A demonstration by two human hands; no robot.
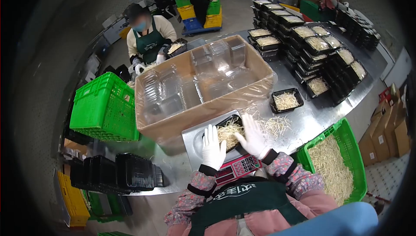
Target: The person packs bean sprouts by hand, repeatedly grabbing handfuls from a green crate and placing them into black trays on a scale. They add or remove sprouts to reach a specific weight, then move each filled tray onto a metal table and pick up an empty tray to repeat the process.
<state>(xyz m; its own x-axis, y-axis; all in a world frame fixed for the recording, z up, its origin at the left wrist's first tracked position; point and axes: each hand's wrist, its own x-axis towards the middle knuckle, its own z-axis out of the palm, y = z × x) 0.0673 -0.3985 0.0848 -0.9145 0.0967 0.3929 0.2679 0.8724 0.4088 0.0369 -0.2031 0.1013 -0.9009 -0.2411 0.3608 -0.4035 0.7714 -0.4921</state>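
Observation:
A black plastic tray (233,120) heaped with bean sprouts (229,134) sits on the metal pan of a scale (193,143). My left hand (213,148), in a white glove, lies at the left edge of the tray with its fingers stretched out. On the other side, my gloved right hand (252,137) is flat too, thumb spread toward the sprouts. Both palms partly cover the tray's sides. The scale's red keypad (238,166) shows below my wrists. Loose sprouts (276,126) are scattered on the table right of my right hand.
A cardboard box (203,108) of clear lids stands ahead. A filled tray (287,100) and stacks of filled trays (318,43) are to the right. A green crate (357,166) of sprouts stands at lower right, empty black trays (130,171) at left. A co-worker (149,37) works opposite.

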